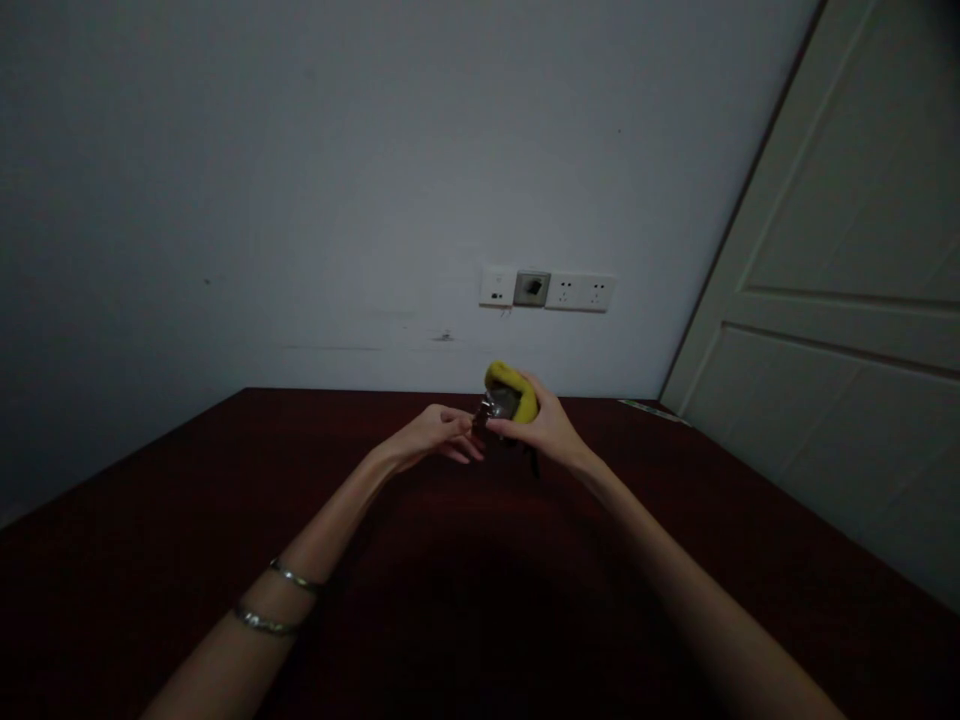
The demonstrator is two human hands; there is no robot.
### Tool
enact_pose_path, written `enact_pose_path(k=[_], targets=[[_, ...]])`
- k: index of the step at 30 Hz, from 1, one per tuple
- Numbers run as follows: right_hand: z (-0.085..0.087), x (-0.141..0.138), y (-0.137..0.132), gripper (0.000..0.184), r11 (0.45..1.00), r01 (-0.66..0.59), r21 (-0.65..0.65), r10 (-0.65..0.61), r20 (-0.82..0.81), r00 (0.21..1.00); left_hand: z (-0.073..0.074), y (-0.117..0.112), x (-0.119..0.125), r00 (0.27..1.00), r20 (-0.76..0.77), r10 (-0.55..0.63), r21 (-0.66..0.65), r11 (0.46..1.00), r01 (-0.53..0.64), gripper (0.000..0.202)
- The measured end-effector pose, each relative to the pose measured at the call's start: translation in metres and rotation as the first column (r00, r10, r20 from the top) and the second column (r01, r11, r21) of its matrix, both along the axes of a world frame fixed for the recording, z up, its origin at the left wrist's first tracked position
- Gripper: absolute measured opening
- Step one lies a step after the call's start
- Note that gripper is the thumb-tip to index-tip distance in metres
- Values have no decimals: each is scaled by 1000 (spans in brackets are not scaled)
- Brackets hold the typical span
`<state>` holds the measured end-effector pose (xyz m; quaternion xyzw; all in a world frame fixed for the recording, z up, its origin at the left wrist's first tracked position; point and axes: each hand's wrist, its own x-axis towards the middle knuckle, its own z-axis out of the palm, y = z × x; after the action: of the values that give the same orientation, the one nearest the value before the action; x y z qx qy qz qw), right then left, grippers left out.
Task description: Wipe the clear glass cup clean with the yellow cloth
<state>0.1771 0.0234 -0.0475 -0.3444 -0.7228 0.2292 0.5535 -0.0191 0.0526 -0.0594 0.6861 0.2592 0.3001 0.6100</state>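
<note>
What looks like a yellow tape measure (pixel 527 400), with a grey, shiny middle and a dark strap hanging below, is held above the table. My right hand (pixel 551 425) wraps round it from the right, thumb across the near side. On the left, my left hand (pixel 439 435) pinches with thumb and forefinger at its shiny left end, the other fingers loosely stretched. Dim light and blur hide exactly what sits between those fingertips. Two silver bangles (pixel 266 622) circle my left forearm.
Beneath my hands spreads a dark red table (pixel 337 600), its far edge against a pale wall (pixel 337 180). White sockets (pixel 581 292) and a grey wall plate (pixel 532 288) are set above that edge. A panelled door (pixel 840 330) stands at the right, near a thin flat strip (pixel 651 410).
</note>
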Motion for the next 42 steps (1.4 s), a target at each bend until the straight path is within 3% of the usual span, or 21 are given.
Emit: enact_pose_path(k=[3, 9, 12, 15, 19, 22, 24, 27, 29, 31, 34, 37, 39, 42], targets=[[3, 0, 0, 62, 987, -70, -143, 54, -116, 992, -2, -2, 3, 998, 62, 6, 29, 1000, -8, 65], [1, -2, 1, 57, 988, -104, -118, 105, 3, 994, -9, -7, 16, 985, 169, 15, -66, 998, -4, 59], [-1, -1, 2, 49, 995, -93, -25, 94, 31, 995, -7, -7, 18, 980, 190, 61, -75, 996, -47, 61], [0, -3, 0, 39, 990, -6, 137, 3, 24, 1000, -4, -9, 20, 970, 203, 132, -84, 990, -116, 68], [3, -8, -9, 33, 928, -11, 373, -60, 177, 982, -4, -11, 22, 954, 210, 214, -93, 976, -198, 65], [2, -11, -12, 31, 905, -46, 423, -51, 216, 975, -6, -10, 22, 951, 201, 234, -96, 971, -218, 59], [1, -14, -8, 30, 929, 3, 370, -47, 109, 993, -7, -10, 21, 957, 187, 222, -89, 974, -208, 60], [-2, -16, 2, 33, 987, 80, 142, -64, -119, 991, -6, -9, 20, 967, 160, 196, -70, 980, -187, 68], [-3, -16, 6, 34, 996, 87, 6, -84, -203, 976, -5, -9, 21, 971, 151, 185, -63, 982, -178, 70], [-3, -17, 6, 33, 994, 105, -2, -103, -218, 971, -4, -9, 22, 968, 152, 200, -65, 979, -192, 68], [-1, -17, -2, 30, 972, 131, 195, -112, -105, 988, -4, -9, 23, 954, 155, 257, -86, 965, -246, 62], [1, -15, -11, 32, 930, 35, 366, -101, 163, 982, -5, -8, 24, 929, 171, 328, -117, 943, -311, 54], [1, -14, -14, 52, 916, -42, 400, -97, 322, 942, -5, -7, 24, 920, 191, 342, -135, 938, -321, 52], [-2, -13, -12, 78, 907, -56, 416, -124, 394, 910, -5, -5, 23, 922, 174, 347, -125, 936, -329, 53]])
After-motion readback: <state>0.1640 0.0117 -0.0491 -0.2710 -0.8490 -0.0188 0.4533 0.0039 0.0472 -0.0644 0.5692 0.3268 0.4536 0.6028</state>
